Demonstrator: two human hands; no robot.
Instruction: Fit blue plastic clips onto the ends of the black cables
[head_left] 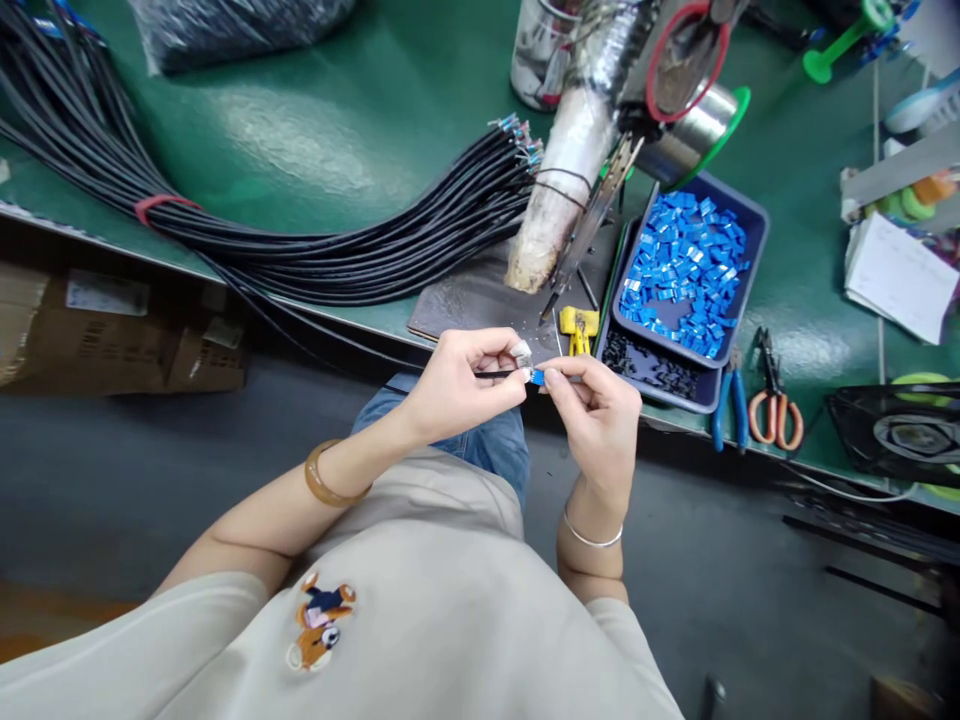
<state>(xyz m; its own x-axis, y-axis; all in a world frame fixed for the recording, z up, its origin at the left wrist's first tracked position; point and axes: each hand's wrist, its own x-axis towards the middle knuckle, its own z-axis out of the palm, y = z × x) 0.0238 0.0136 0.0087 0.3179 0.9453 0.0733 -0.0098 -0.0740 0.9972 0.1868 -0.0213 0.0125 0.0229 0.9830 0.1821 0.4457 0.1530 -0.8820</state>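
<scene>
My left hand [472, 378] pinches the end of a black cable [491, 375], with white wraps on its fingertips. Facing it, my right hand [598, 405] grips a small blue connector [538, 377] between thumb and forefinger. The connector meets the cable end; whether the wires sit inside it is too small to tell. Just above my hands, a soldering iron [553, 300] points its tip down at a dark work mat [472, 300]. Beside the mat lies a yellow tool [579, 328]. A thick bundle of black cables [352, 255], with stripped coloured ends, stretches across the green bench.
Right of the mat, one tray [754, 260] holds many blue connectors and a lower tray [701, 392] small black parts. Blue-handled pliers [731, 405], orange-handled pliers [776, 410], a solder spool [694, 135] and white papers [900, 275] lie further right. Cardboard boxes [120, 340] stand below the bench.
</scene>
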